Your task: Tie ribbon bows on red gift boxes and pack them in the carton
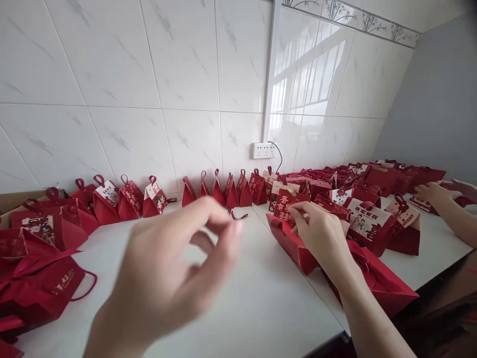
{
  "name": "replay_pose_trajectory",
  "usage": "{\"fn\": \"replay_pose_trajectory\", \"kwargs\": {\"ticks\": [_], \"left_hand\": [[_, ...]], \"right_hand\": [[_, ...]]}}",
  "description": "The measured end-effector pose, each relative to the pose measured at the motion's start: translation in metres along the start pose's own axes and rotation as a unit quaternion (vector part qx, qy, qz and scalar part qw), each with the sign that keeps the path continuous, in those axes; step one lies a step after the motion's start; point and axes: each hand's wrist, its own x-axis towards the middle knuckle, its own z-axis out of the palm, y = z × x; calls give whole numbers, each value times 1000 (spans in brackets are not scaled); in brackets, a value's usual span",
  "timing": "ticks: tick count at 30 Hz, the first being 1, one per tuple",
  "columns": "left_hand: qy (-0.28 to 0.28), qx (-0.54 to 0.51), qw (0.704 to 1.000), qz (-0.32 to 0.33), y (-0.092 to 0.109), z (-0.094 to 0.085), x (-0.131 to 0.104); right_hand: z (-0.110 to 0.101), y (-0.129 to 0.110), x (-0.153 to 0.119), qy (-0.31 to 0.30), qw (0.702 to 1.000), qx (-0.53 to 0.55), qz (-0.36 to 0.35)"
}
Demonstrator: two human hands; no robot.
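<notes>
In the head view my left hand [175, 268] is raised over the table, blurred, with thumb and forefinger brought together in a ring. A short dark red ribbon [239, 216] shows just beyond its fingertips; whether they hold it is unclear. My right hand [322, 233] is over an open red gift box [292, 243] at right of centre, fingers bent and pinched. Its fingertips meet the edge of a red box face with gold characters [285, 204]; what lies between them is hidden. Another red box with a ribbon [387, 278] lies beside my right forearm.
Small red gift boxes with ribbon loops [231, 190] stand in a row along the tiled wall. More boxes crowd the right [367, 223], and larger red bags [44, 283] stand at left. Another person's hands [437, 196] reach in at far right. A power socket [263, 150] is on the wall.
</notes>
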Motion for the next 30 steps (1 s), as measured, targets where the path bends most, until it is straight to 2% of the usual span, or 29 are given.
{"fn": "replay_pose_trajectory", "kwargs": {"ticks": [3, 6, 7, 9, 11, 13, 17, 21, 25, 26, 28, 30], "left_hand": [[-200, 62, 978, -5, -11, 14, 13], [-395, 120, 907, -83, -33, 41, 9], [-433, 141, 884, -111, -40, 51, 5], [-469, 175, 854, -142, -52, 66, 0], [-475, 199, 843, -154, -58, 72, 0], [-479, 216, 834, -170, -60, 70, 3], [-485, 212, 822, -210, -55, 60, 12], [-489, 222, 815, -217, -52, 57, 12], [-483, 244, 815, -206, -53, 59, 9], [-476, 238, 824, -193, -54, 59, 8], [-425, 185, 872, -154, -55, 62, 9], [-318, 82, 936, -128, -58, 66, 13]], "right_hand": [[-7, -22, -4, -86, 994, -39, -62], [2, -21, -31, -137, 977, -94, -134], [10, -16, -42, -140, 970, -111, -163], [28, -5, -64, -157, 950, -145, -228], [47, 2, -79, -171, 930, -186, -268], [63, 4, -86, -159, 915, -229, -291], [79, 2, -80, -106, 898, -251, -346], [85, 10, -61, -59, 914, -229, -329], [73, 19, -33, -27, 935, -223, -276], [67, 19, -25, -13, 947, -206, -245], [51, 11, -10, 22, 978, -130, -160], [34, -4, 4, 48, 994, -15, -95]]}}
